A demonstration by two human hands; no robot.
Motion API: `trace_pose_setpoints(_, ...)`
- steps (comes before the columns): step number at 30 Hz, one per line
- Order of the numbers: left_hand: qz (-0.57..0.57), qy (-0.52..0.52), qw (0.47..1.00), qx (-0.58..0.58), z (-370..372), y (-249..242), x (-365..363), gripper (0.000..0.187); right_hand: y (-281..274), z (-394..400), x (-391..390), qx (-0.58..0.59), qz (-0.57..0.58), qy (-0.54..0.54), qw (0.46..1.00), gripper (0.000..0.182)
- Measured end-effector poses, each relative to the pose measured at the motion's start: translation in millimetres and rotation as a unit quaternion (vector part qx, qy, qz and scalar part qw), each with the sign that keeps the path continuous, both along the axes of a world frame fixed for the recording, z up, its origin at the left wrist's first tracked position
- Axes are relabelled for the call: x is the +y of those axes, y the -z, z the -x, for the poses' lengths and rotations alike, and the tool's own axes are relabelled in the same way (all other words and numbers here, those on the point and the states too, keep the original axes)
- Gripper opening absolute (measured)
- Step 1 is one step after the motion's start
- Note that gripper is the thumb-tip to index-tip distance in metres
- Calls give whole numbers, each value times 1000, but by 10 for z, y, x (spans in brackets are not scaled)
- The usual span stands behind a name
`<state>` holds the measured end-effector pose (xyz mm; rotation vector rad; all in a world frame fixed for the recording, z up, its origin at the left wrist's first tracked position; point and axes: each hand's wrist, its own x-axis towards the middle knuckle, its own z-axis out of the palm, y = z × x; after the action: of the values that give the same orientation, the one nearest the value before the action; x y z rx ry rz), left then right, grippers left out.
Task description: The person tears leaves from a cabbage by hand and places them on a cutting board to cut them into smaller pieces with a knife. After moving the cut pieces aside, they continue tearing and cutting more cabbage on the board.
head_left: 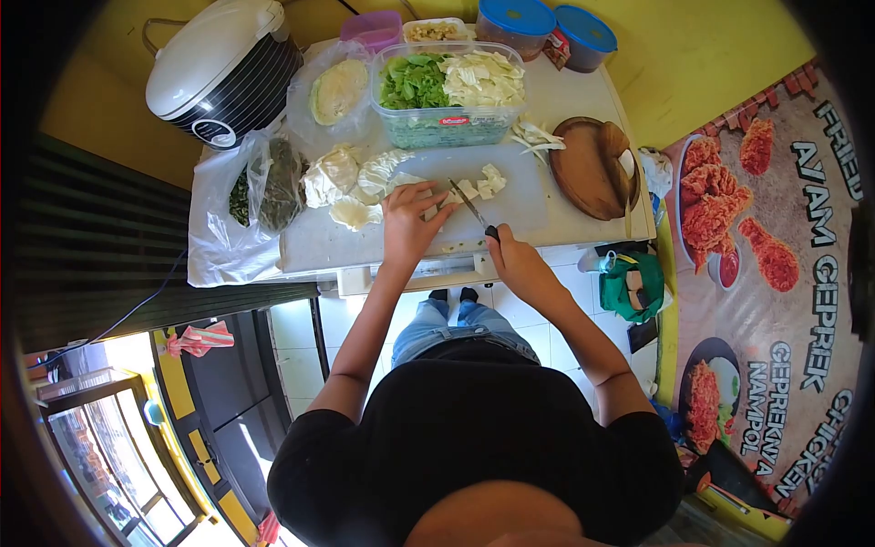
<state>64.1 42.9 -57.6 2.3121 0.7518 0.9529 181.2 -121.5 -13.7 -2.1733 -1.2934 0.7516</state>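
A knife (472, 204) with a black handle is in my right hand (518, 264), its blade over the pale cutting board (524, 196). My left hand (415, 219) rests on the board left of the blade, fingers bent over pale cabbage pieces that they partly hide. Cut cabbage (491, 180) lies just beyond the blade. To the left of the board are loose cabbage leaves (332, 175). Behind the board stands a clear plastic container (447, 123) holding green leaves (415, 82) and chopped pale cabbage (483, 77).
A round wooden board (579, 169) sits at the right of the table (310, 251). Bagged greens (273, 187), a bagged cabbage half (339, 92) and a rice cooker (219, 68) are at the left. Blue-lidded tubs (517, 16) and a purple container (372, 30) stand at the back.
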Motion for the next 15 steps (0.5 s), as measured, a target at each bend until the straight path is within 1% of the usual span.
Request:
trace_pose_setpoints(6,9,-20,1000,-6,-3,19,-30,23,14,15,1,-44,22,-21,999,29)
trace_pose_setpoints(11,13,-26,1000,-11,6,20,-24,21,45,117,67,-47,70,10,996,24)
trace_pose_setpoints(15,23,-31,999,-26,-5,20,-43,18,148,92,146,-57,41,9,998,23)
